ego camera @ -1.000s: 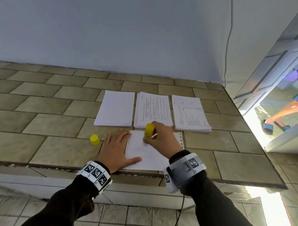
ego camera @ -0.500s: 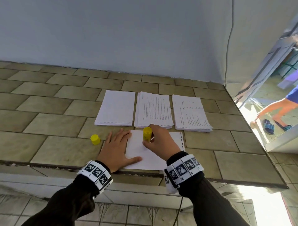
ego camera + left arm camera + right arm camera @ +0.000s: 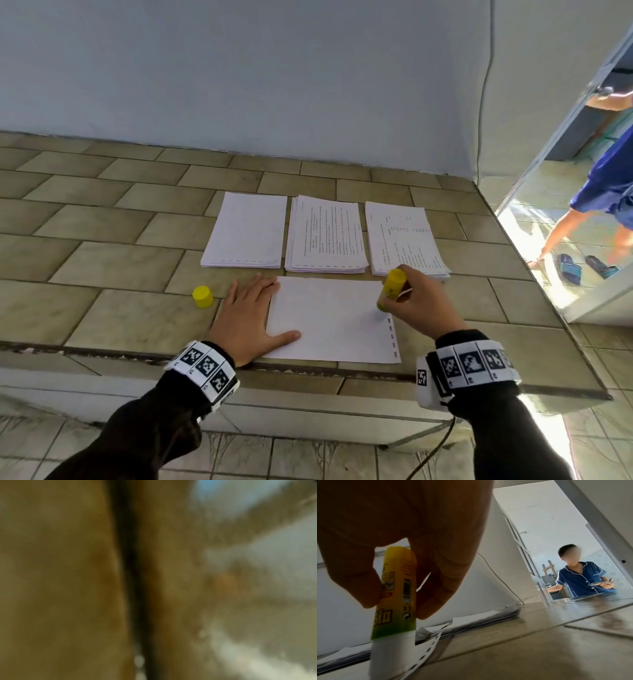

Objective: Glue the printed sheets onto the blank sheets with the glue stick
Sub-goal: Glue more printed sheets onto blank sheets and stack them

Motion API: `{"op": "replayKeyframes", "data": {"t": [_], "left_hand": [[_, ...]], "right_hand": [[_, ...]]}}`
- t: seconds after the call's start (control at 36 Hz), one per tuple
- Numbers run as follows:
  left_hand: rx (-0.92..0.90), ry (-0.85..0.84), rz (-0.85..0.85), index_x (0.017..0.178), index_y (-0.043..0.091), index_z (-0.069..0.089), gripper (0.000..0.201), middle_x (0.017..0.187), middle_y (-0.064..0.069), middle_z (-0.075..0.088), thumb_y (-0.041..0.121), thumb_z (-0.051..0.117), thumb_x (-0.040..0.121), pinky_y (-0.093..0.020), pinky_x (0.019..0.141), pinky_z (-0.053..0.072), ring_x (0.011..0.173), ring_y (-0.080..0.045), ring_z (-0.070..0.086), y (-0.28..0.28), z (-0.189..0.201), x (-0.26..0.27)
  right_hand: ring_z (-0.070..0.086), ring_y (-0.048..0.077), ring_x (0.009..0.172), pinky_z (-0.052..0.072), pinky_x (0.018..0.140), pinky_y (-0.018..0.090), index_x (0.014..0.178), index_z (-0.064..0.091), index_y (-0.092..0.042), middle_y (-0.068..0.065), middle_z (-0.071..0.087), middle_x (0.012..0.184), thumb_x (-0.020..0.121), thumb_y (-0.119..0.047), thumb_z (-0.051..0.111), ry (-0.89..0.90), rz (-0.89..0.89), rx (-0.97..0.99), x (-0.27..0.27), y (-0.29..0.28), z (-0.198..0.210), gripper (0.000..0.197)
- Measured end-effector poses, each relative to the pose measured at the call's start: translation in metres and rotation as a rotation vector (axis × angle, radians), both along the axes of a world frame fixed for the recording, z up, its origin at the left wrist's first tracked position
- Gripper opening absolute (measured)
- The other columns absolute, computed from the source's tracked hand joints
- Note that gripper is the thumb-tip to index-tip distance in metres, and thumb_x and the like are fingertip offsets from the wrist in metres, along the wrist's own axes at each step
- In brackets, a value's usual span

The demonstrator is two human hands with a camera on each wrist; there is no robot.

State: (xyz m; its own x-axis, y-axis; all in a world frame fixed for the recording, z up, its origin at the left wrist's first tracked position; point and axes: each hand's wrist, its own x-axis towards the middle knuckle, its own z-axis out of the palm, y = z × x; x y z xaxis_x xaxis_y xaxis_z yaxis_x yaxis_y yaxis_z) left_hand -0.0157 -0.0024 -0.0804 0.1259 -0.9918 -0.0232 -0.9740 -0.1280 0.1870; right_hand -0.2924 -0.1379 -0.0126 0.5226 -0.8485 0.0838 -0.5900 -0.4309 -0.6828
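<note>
A: What does the right hand do now?

B: Its fingers and thumb clamp the yellow glue stick from two sides. The white glue tip stands on the blank sheet, just below the fingertips, close to the sheet's punched edge.

A: And the left hand?

B: It lies flat, fingers straight and a little apart, on the other edge of the same sheet, with the thumb on the paper. The left wrist view is only blur, so I judge this from the head view.

A: Where are the printed sheets?

B: In two stacks beyond the fingers of both hands, with a blank stack next to them. The yellow cap stands just beside the left little finger.

A: What can go wrong from here?

B: I think the edge is the danger. The tip is very near the punched strip, which looks lifted, so a stroke outward may catch it, tear it, or put glue on the tiled counter. Also the left hand holds only the far side, so a hard stroke toward it may wrinkle the paper.
</note>
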Motion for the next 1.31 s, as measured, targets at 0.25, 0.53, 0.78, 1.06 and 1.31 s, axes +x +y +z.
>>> {"op": "replayKeyframes", "data": {"t": [0.25, 0.53, 0.78, 1.06, 1.31], "left_hand": [[-0.068, 0.082, -0.013, 0.152, 0.019, 0.029, 0.082, 0.159, 0.006, 0.025, 0.058, 0.005, 0.084, -0.041, 0.121, -0.003, 0.150, -0.013, 0.009, -0.002, -0.010, 0.004], [-0.072, 0.098, -0.012, 0.152, 0.018, 0.030, 0.081, 0.159, 0.005, 0.027, 0.051, 0.001, 0.084, -0.043, 0.121, 0.000, 0.150, -0.014, 0.011, -0.002, -0.011, 0.004], [-0.025, 0.045, 0.003, 0.154, 0.021, 0.024, 0.082, 0.160, 0.006, 0.022, 0.054, -0.003, 0.083, -0.041, 0.120, -0.004, 0.150, -0.013, 0.007, -0.003, -0.010, 0.005], [-0.042, 0.061, 0.003, 0.152, 0.018, 0.029, 0.083, 0.159, 0.006, 0.024, 0.057, 0.003, 0.083, -0.045, 0.121, 0.000, 0.150, -0.014, 0.011, -0.004, -0.012, 0.004], [0.022, -0.025, 0.005, 0.154, 0.020, 0.020, 0.109, 0.162, 0.008, 0.016, 0.088, 0.002, 0.070, -0.045, 0.122, 0.000, 0.150, -0.013, 0.003, -0.001, -0.003, -0.001]], "right_hand": [[0.064, 0.012, 0.079, 0.056, 0.070, 0.025, 0.089, 0.061, -0.008, 0.003, 0.067, 0.089, 0.080, -0.012, 0.073, -0.129, 0.246, -0.004, 0.044, 0.032, -0.002, 0.015], [0.060, 0.015, 0.078, 0.055, 0.072, 0.034, 0.091, 0.062, -0.012, 0.003, 0.062, 0.090, 0.081, -0.020, 0.073, -0.085, 0.500, -0.011, 0.100, 0.069, -0.008, 0.017], [0.060, 0.011, 0.078, 0.054, 0.070, 0.026, 0.094, 0.064, -0.010, 0.002, 0.064, 0.092, 0.080, -0.014, 0.072, -0.093, 0.487, 0.029, 0.074, 0.056, -0.004, 0.016], [0.063, 0.013, 0.077, 0.054, 0.070, 0.030, 0.087, 0.061, -0.019, -0.007, 0.064, 0.083, 0.074, -0.020, 0.064, -0.136, 0.320, 0.106, 0.006, 0.033, -0.005, 0.013], [0.059, 0.010, 0.072, 0.050, 0.068, 0.027, 0.077, 0.060, -0.024, -0.006, 0.063, 0.076, 0.070, 0.000, 0.068, -0.076, 0.203, 0.132, -0.023, 0.020, -0.007, 0.027]]}}
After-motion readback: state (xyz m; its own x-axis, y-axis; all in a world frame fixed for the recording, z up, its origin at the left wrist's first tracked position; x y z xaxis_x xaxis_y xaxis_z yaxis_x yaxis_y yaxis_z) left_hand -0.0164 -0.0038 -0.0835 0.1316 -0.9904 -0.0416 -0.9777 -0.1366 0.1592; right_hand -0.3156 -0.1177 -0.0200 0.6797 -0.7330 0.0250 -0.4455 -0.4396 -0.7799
